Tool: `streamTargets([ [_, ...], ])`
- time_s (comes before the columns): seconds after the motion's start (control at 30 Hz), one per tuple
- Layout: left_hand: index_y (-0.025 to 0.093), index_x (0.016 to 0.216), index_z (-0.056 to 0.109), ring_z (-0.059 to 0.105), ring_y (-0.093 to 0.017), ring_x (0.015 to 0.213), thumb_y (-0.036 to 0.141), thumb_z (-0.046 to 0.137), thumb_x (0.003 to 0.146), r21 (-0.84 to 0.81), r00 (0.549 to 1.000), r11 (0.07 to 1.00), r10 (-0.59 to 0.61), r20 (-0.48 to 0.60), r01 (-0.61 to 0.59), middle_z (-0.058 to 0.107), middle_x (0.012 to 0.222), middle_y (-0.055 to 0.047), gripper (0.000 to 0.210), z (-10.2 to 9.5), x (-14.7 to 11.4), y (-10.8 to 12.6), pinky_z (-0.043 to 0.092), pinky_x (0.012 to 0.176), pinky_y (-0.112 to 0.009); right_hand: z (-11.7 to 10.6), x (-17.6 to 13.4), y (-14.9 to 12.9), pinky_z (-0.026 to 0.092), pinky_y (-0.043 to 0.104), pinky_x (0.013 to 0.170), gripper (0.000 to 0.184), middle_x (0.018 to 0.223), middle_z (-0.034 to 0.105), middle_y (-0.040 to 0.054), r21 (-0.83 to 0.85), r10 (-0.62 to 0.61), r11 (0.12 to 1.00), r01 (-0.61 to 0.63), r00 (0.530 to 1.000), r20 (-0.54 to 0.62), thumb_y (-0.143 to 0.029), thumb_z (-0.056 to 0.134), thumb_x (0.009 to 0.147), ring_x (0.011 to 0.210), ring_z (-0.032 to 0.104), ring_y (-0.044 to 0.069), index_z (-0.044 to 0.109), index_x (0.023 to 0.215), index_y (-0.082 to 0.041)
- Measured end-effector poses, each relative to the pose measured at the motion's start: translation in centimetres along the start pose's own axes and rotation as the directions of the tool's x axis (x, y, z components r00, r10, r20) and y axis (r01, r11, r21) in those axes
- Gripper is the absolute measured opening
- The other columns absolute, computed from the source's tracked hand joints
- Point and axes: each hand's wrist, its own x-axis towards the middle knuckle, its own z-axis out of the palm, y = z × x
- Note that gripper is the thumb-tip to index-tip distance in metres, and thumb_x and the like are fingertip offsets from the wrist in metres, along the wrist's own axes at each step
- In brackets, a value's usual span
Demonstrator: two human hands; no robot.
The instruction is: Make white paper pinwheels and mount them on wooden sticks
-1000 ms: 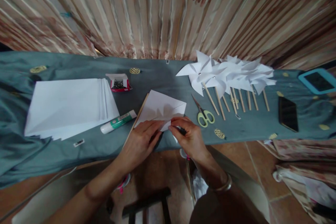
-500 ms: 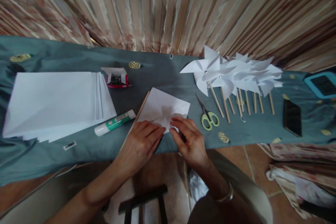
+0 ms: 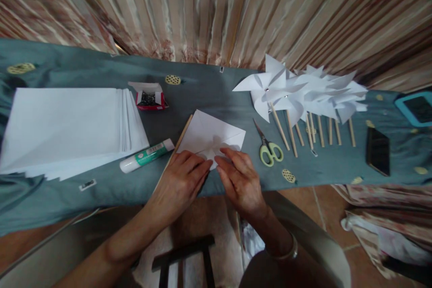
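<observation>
A white sheet of paper [image 3: 216,128] with crease or cut lines lies at the table's front edge. My left hand [image 3: 185,172] is closed, its fingertips pressed on the paper's near left part. From the other side, my right hand [image 3: 240,176] pinches the near part of the same paper, thumb and fingers close together. The two hands' fingertips almost meet. Along the paper's left side lies a wooden stick [image 3: 186,129], its lower part running behind my left hand. Fingers cover the near corner of the sheet.
To the left are a stack of paper [image 3: 67,126], a glue stick [image 3: 146,156] and an open red box of small dark pins [image 3: 150,99]. Green-handled scissors [image 3: 268,146] lie right of the paper. Several paper pinwheels [image 3: 270,87] on sticks, a phone [image 3: 378,150] and a blue-framed device [image 3: 416,108] sit farther right.
My right hand's fingers have drawn closer together and slightly toward my left hand at the paper's near edge. The view has shifted slightly; other things stay in place.
</observation>
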Motion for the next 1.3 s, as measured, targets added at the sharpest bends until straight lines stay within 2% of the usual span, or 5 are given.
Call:
streamTargets([
  [0.2, 0.012, 0.107, 0.064, 0.054, -0.022, 0.088, 0.014, 0.051, 0.092, 0.008, 1.000, 1.000, 0.007, -0.017, -0.007, 0.066, 0.091, -0.007, 0.020, 0.08, -0.02, -0.10, 0.050, 0.077, -0.039, 0.08, 0.24, -0.31, 0.051, 0.044, 0.097, 0.025, 0.123, 0.062, 0.0166, -0.050, -0.011, 0.999, 0.012, 1.000, 0.024, -0.013, 0.052, 0.091, 0.116, 0.054, 0.026, 0.066, 0.112, -0.012],
  [0.5, 0.010, 0.108, 0.065, 0.052, -0.023, 0.087, 0.015, 0.051, 0.092, -0.001, 1.000, 1.000, 0.024, -0.019, -0.024, 0.065, 0.089, -0.008, 0.021, 0.22, 0.23, -0.20, 0.050, 0.076, -0.040, 0.43, 0.24, -0.42, 0.046, 0.051, 0.099, 0.035, 0.141, 0.046, 0.0180, -0.175, 0.004, 0.984, 0.022, 0.989, 0.147, -0.010, 0.043, 0.090, 0.128, 0.042, 0.031, 0.061, 0.120, -0.013],
  [1.3, 0.011, 0.108, 0.063, 0.052, -0.022, 0.086, 0.016, 0.049, 0.093, 0.029, 0.999, 1.000, 0.007, -0.041, -0.006, 0.065, 0.091, -0.008, 0.022, 0.39, 0.28, -0.30, 0.052, 0.075, -0.040, 0.54, 0.43, -0.50, 0.042, 0.051, 0.102, 0.040, 0.145, 0.043, 0.0169, -0.181, 0.041, 0.983, -0.009, 0.983, 0.178, -0.010, 0.042, 0.090, 0.133, 0.037, 0.031, 0.057, 0.126, -0.015],
])
